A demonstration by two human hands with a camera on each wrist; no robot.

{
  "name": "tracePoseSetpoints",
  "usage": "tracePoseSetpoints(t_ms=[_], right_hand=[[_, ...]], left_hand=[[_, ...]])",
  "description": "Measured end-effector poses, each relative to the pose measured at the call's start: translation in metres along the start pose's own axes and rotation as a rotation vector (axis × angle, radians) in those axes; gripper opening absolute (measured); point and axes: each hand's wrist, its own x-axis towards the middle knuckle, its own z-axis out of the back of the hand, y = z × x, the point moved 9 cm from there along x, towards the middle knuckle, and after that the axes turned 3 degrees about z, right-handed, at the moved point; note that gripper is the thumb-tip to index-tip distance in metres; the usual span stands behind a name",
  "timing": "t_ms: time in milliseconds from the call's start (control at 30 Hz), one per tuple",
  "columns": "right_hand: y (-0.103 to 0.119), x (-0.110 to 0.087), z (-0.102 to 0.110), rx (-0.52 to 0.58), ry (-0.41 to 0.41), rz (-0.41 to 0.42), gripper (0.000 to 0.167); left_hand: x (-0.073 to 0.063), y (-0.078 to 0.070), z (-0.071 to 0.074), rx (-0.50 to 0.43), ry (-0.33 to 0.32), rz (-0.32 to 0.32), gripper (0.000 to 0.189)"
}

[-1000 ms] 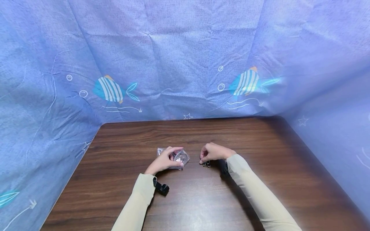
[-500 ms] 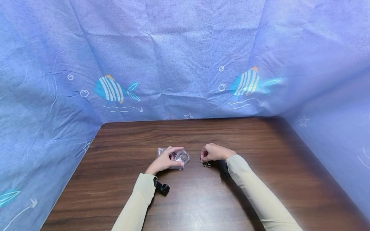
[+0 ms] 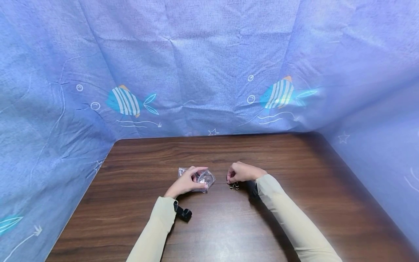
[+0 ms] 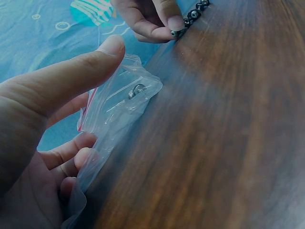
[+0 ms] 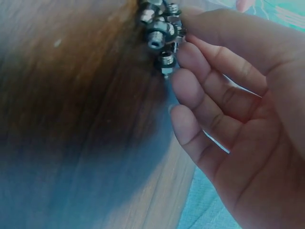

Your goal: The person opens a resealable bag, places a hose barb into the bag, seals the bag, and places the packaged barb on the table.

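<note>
My left hand (image 3: pixel 186 181) holds a clear zip bag (image 3: pixel 205 179) by its mouth, thumb on one side and fingers on the other. In the left wrist view, the bag (image 4: pixel 121 102) has a red line along its seal, and a small shiny metal piece (image 4: pixel 137 91) shows through the plastic. To the right, my right hand (image 3: pixel 240 172) is at a small pile of threaded metal fittings (image 3: pixel 234 186), pinching one fitting (image 4: pixel 175 34) between thumb and forefinger. In the right wrist view, several fittings (image 5: pixel 156 40) with hex ends and dark rings lie beside the fingertips.
The brown wood-grain table (image 3: pixel 209 222) lies under both hands. A blue fish-print cloth (image 3: pixel 203 69) hangs behind it and along both sides. My left wrist carries a black camera mount (image 3: pixel 184 213).
My right fingertips have shifted very slightly at the pile of fittings. The left hand and the bag have stayed in place.
</note>
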Motion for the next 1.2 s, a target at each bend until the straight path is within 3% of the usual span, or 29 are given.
tracePoseSetpoints(t_ms=[633, 1200], right_hand=[[0.008, 0.008, 0.011, -0.009, -0.042, 0.011, 0.008], [0.034, 0.024, 0.023, -0.030, -0.086, 0.077, 0.008]], left_hand=[[0.000, 0.001, 0.000, 0.003, -0.007, -0.004, 0.069], [0.000, -0.001, 0.001, 0.015, -0.013, -0.005, 0.066]])
